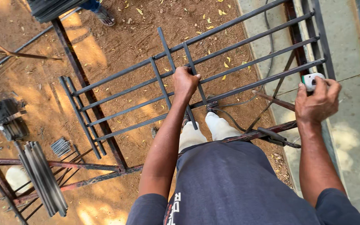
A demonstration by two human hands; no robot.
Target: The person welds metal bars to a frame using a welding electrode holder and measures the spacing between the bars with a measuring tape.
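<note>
While the left hand (pixel 185 81) grips it, the dark metal grille (pixel 213 71) lies flat.

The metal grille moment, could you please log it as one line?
left hand: grips metal grille | right hand: holds small white device at grille end | ground: dirt

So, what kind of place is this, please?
Most likely an outdoor metalworking or welding yard. The left hand grips a metal bar grille laid over bare dirt ground, the right hand holds a small white device, and cut steel bars lie on a rusty rack.
</note>
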